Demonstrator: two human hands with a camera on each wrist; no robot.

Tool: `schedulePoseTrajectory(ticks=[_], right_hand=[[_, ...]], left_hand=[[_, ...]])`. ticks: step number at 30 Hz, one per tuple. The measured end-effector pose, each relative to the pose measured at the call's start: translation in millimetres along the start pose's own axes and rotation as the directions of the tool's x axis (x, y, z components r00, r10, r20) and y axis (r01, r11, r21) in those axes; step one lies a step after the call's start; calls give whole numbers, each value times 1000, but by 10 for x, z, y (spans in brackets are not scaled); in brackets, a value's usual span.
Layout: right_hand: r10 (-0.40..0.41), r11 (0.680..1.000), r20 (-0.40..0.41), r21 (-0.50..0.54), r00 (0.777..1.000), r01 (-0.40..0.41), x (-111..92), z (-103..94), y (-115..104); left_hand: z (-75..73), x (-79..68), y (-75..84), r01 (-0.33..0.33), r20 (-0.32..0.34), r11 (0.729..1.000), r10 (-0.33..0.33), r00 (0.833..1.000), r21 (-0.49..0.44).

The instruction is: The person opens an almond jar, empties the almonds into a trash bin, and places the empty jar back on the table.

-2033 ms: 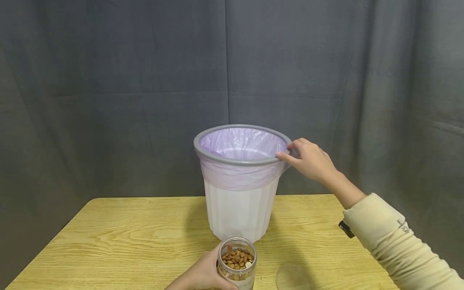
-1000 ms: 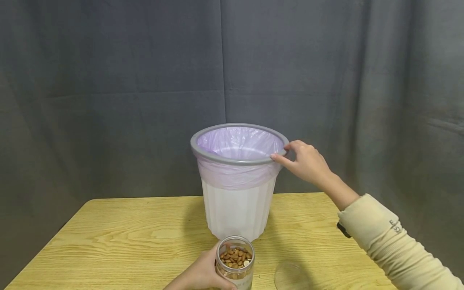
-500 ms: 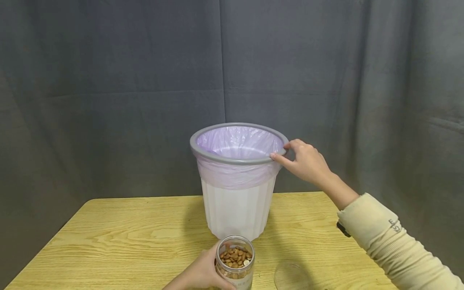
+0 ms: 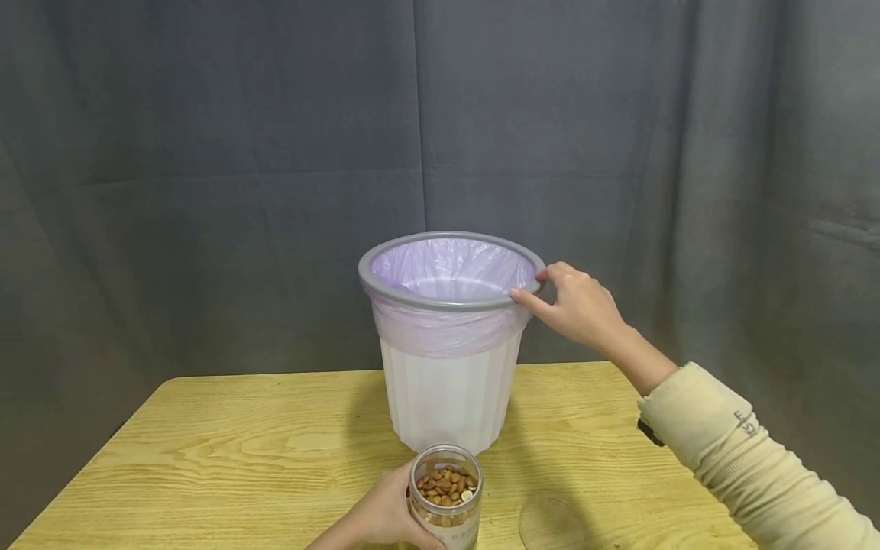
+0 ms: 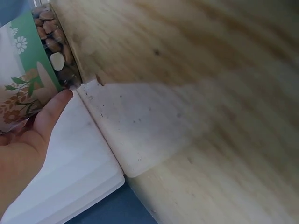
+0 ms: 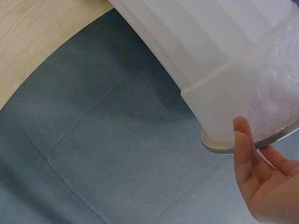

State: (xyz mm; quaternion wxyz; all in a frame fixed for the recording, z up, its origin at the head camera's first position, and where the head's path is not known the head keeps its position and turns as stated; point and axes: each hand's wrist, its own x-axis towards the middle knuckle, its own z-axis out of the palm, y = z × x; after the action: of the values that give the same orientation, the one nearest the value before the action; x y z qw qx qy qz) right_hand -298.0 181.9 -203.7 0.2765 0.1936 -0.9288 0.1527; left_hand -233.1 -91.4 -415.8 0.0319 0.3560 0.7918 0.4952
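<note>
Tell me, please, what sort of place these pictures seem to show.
Probably a staged recording corner indoors, though I can't be sure: a plain grey curtain hangs behind a wood-grain table, and a lined bin stands right on it.

Looks evenly but modestly lit in head view, darkening toward L and R edges of the curtain (image 4: 275, 191), w/ soft shadows on the table (image 4: 241, 451) either side of the bin (image 4: 447, 397) and small highlights inside the liner (image 4: 454, 267). Goes blurry in L wrist cam, esp. upper R, w/ pale sheen mid-frame. Turns bluish and soft in R wrist cam, bowing the table edge at upper L.
</note>
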Motion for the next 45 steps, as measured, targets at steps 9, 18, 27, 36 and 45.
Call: schedulePoseTrajectory(ticks=[9,18,27,36,45], right_hand=[[6,1000,3,-11,1000,-6,7,21,-1],[-4,1000,-9,-19,1000,4,-10,41,5],[-3,1000,-14,-30,1000,2,-15,40,8],[1,1000,-12,-24,1000,-1,-10,45,-6],[-1,1000,-11,-20,1000,1,-13,45,-7]], left_hand=[[6,20,1,2,-34,1000,-1,999,21],[22,18,52,73,-123,997,-68,990,38],[36,11,108,104,-174,994,-106,979,-20],[37,20,160,51,-239,977,-101,966,-205],[-17,11,251,52,-310,952,-149,939,-302]])
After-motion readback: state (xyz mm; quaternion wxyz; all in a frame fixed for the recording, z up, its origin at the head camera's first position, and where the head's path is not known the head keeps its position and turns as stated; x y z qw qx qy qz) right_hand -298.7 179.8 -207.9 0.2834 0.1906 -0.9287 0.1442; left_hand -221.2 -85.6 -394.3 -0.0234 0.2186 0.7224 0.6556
